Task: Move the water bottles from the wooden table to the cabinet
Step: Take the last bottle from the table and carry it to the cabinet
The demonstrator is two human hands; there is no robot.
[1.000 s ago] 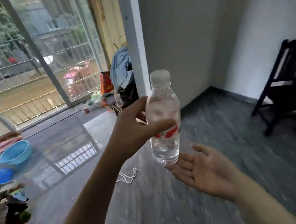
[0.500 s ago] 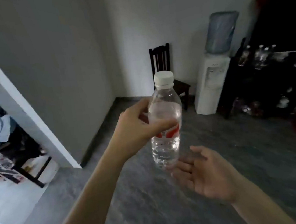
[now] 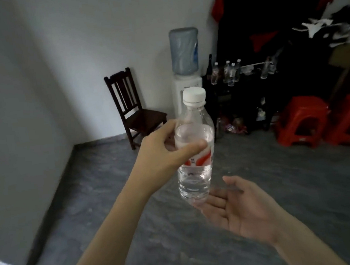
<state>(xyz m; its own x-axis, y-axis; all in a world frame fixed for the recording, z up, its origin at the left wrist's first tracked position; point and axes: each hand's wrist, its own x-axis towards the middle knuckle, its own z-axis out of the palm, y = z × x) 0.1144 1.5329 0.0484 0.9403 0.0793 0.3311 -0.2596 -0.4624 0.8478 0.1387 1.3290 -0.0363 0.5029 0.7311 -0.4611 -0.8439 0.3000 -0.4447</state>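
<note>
- Clear plastic, white cap, red-and-white label: the water bottle is up in mid-air at centre view, upright, well short of the cabinet.
- The left hand has it round the upper body, thumb across the front just above the label, fingers wrapped behind. A high grasp like that lets the weight hang straight below, so it rides steady while being carried.
- The right hand lies slack and palm-up, fingers straight, grasping nothing. Its fingertips sit right at the bottle's base; whether they touch it I cannot tell. It reads as a safety catch, or a support ready to take the bottom.
- Ahead, the dark cabinet stands against the far wall, and a cluster of bottles is already lined up on its top ledge, so this one looks bound for a spot beside them.
- The water dispenser stands just left of the cabinet, a dark wooden chair further left, red stools to the right.
- The grey floor lies open between here and there; judged mid-carry.
</note>
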